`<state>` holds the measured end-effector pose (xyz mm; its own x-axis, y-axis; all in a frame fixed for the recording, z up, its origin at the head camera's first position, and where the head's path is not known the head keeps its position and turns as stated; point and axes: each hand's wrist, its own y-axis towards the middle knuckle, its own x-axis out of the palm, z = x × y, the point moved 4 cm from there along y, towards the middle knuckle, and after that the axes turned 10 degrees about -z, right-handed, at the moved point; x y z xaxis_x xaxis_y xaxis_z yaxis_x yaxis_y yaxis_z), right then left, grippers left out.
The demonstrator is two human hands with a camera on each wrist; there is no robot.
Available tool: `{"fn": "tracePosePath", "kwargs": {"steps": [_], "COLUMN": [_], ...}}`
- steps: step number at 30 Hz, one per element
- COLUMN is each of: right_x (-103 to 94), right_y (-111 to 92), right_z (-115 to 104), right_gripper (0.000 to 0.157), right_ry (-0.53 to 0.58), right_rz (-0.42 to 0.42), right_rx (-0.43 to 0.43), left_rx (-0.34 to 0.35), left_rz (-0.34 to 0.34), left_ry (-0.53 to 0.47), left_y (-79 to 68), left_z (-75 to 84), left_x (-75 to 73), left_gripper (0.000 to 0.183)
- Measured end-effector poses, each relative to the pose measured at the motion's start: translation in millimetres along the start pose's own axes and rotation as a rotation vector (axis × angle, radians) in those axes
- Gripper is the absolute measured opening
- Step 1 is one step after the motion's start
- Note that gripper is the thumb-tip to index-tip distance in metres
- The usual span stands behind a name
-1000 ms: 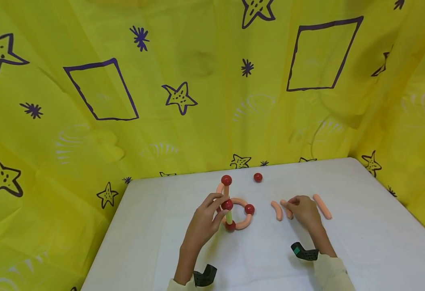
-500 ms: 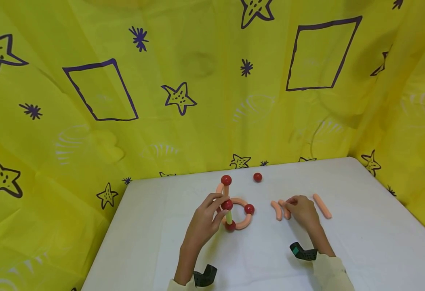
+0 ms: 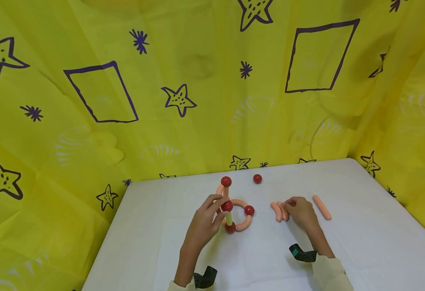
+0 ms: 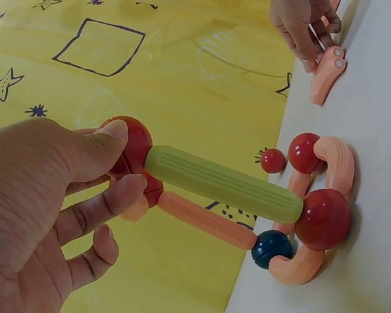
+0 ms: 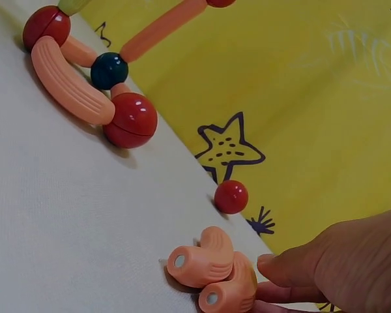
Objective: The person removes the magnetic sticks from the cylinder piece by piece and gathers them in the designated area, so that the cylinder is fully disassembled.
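Observation:
My left hand (image 3: 205, 222) pinches a red ball (image 4: 138, 140) between thumb and fingers. Below that ball, a green magnetic rod (image 4: 225, 184) runs down to another red ball (image 4: 324, 220) in a ring on the table. The ring joins curved peach rods (image 5: 72, 85), red balls and a dark blue ball (image 4: 272, 248). From the blue ball a straight peach rod (image 4: 208, 220) rises toward a second upper red ball (image 3: 226, 181). My right hand (image 3: 301, 212) pinches a curved magnetic rod (image 5: 238, 287), which lies against another curved rod (image 5: 199, 264).
A loose red ball (image 3: 257, 178) sits near the back of the white table (image 3: 154, 226). Right of my right hand lies a straight peach rod (image 3: 322, 207). A yellow patterned cloth (image 3: 198, 133) hangs behind the table.
My right hand has slid its curved rod slightly left, closing the gap to the other curved rod. My left hand and the built structure stay in place.

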<state>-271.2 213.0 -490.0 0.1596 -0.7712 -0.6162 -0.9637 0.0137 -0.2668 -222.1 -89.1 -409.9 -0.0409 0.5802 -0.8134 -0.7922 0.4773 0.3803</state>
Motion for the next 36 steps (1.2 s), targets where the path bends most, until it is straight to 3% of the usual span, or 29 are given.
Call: {"fn": "tracePosePath", "kwargs": {"steps": [7, 14, 20, 25, 31, 36], "right_x": [-4.3, -1.3, 20.7, 51.2, 80.9, 90.3], "right_y": [0.6, -2.6, -9.7, -12.3, -18.4, -19.3], "right_z": [-1.6, -26.0, -54.7, -66.3, -69.2, -73.6], "right_gripper": [0.036, 0.026, 0.020, 0.019, 0.037, 0.055], "right_ry": [-0.058, -0.044, -0.033, -0.100, -0.115, -0.131], "right_rz": [0.086, 0.183, 0.086, -0.006, -0.110, -0.095], "right_rx": [-0.082, -0.283, -0.321, -0.334, -0.297, -0.288], "left_rx": [-0.002, -0.003, -0.003, 0.003, 0.007, 0.006], "left_rz": [0.003, 0.001, 0.006, 0.001, 0.001, 0.014], "left_ry": [-0.005, -0.004, -0.007, -0.009, -0.024, -0.030], "left_y": [-0.3, -2.0, -1.7, -3.3, -4.0, -2.1], "left_z": [0.6, 0.5, -0.3, -1.7, -1.7, -1.1], "left_x": [-0.6, 0.1, -1.1, 1.2, 2.2, 0.5], "left_gripper": [0.039, 0.040, 0.040, 0.040, 0.040, 0.040]}}
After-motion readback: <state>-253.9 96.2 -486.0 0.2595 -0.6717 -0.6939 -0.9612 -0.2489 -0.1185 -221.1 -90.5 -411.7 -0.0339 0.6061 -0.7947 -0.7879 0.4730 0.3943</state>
